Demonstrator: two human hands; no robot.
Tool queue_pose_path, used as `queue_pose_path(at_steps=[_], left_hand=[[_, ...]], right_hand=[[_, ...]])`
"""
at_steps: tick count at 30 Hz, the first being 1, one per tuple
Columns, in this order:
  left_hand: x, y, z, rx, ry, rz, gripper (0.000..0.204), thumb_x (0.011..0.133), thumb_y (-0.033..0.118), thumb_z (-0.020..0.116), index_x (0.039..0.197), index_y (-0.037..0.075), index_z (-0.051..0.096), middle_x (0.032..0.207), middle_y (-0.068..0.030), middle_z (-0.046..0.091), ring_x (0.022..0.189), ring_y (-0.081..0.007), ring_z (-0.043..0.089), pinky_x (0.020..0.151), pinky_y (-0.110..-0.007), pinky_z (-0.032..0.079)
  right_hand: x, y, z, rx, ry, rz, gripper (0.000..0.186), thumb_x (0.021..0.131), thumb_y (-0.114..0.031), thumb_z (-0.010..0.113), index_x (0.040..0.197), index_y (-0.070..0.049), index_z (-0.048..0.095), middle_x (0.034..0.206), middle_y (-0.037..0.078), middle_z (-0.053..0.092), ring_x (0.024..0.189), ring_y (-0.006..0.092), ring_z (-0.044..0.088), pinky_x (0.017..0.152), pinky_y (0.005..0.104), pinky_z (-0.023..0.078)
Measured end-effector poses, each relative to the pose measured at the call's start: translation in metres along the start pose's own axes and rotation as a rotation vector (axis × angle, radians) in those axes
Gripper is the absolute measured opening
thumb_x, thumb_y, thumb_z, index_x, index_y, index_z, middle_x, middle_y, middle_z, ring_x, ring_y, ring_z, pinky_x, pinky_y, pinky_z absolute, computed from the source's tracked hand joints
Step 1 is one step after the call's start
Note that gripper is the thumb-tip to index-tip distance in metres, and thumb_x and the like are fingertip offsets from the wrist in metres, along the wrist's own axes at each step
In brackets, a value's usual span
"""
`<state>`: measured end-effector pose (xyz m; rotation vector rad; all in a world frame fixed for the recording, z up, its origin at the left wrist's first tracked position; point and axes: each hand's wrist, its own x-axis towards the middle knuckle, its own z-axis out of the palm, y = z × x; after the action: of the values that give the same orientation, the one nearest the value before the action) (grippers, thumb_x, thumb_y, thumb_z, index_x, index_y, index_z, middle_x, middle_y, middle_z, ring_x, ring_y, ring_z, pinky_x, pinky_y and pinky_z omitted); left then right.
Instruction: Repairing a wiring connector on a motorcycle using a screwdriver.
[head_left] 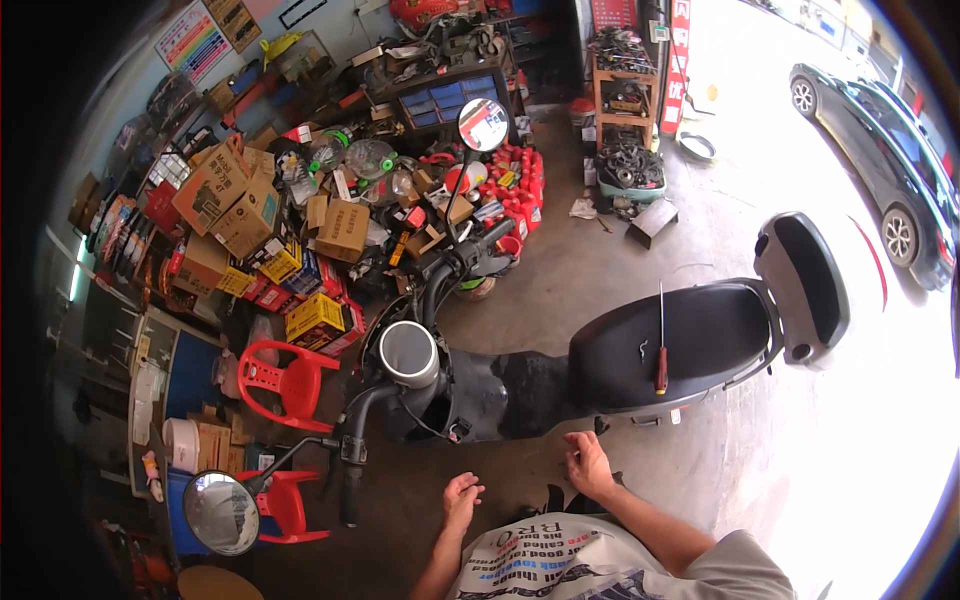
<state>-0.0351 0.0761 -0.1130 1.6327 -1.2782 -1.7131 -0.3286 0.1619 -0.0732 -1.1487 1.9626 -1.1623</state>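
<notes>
A scooter stands crosswise in front of me, its handlebar [437, 290] to the left and its black seat [640, 325] to the right. On the seat lie a screwdriver [661, 368] with a red and yellow handle and a small bent metal piece [643, 349]. My left hand [461, 498] hangs on the near side of the footboard [490, 395], holding nothing, its fingers loosely apart. Close to the lower edge of the seat is my right hand [588, 463], its fingers half bent and apart, with nothing visible in them. Neither hand touches the scooter.
Mirrors [222, 512] stick out from the handlebar; a grey rear box [800, 290] sits behind the seat. Red plastic chairs [290, 385], cardboard boxes [215, 190] and red bottles [525, 185] crowd the left and far side. A tool shelf [625, 100] stands far off; a dark car [885, 150] is parked right.
</notes>
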Motion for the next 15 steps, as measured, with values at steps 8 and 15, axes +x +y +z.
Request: queue_pose_path(at_steps=[8, 15], left_hand=[[0.007, -0.079, -0.025, 0.257, -0.382, -0.100, 0.034, 0.091, 0.008, 0.058, 0.123, 0.001, 0.056, 0.114, -0.0120, 0.065, 0.093, -0.0179, 0.067, 0.070, -0.028, 0.055], [-0.004, -0.101, -0.013, 0.456, -0.456, -0.086, 0.034, 0.087, 0.009, 0.059, 0.119, 0.001, 0.059, 0.109, -0.0111, 0.067, 0.088, -0.0166, 0.067, 0.068, -0.030, 0.055]], right_hand=[[-0.114, -0.002, 0.022, -0.089, 0.012, 0.200, 0.028, 0.082, -0.006, 0.058, 0.110, -0.003, 0.057, 0.103, 0.018, 0.058, 0.088, 0.0316, 0.063, 0.079, 0.0393, 0.052], [-0.186, 0.028, -0.010, -0.144, 0.080, 0.374, 0.027, 0.080, -0.010, 0.061, 0.107, -0.004, 0.060, 0.100, 0.017, 0.062, 0.096, 0.0347, 0.061, 0.085, 0.0427, 0.050]])
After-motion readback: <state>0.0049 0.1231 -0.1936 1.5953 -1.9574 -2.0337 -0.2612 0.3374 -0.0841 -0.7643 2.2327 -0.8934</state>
